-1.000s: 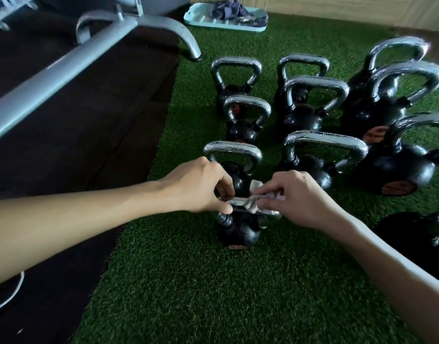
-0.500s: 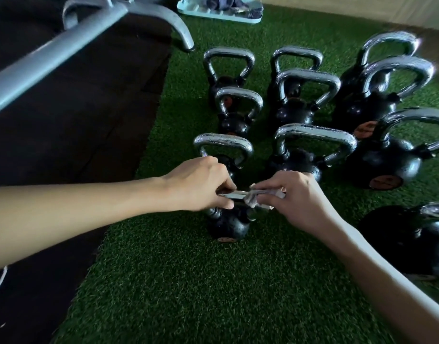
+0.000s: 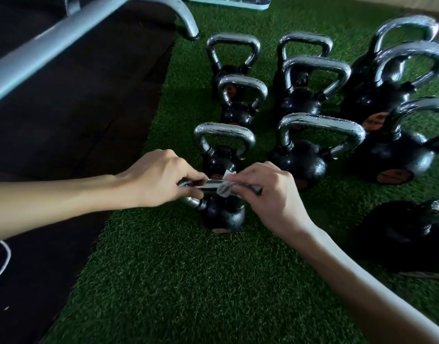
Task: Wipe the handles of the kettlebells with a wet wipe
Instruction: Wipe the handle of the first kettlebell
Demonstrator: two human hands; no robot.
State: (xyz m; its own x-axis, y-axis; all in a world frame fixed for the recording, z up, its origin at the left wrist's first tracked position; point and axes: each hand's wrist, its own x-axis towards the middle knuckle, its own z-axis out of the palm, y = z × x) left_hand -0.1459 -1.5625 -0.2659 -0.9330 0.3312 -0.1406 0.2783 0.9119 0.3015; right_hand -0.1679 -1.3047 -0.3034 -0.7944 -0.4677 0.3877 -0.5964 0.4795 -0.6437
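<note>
The nearest small black kettlebell stands on the green turf. Its chrome handle runs level between my two hands. My left hand grips the handle's left end. My right hand pinches a crumpled white wet wipe wrapped round the handle's right part. Several more black kettlebells with chrome handles stand behind in rows, the closest being one straight behind and a bigger one to its right.
A grey metal frame bar crosses the dark rubber floor at the upper left. A light blue tray lies at the far edge of the turf. A large black kettlebell sits at the right, close to my right forearm.
My right hand with the wipe has slid a little along the handle. My left hand keeps its grip on the left end. The view has shifted slightly.
</note>
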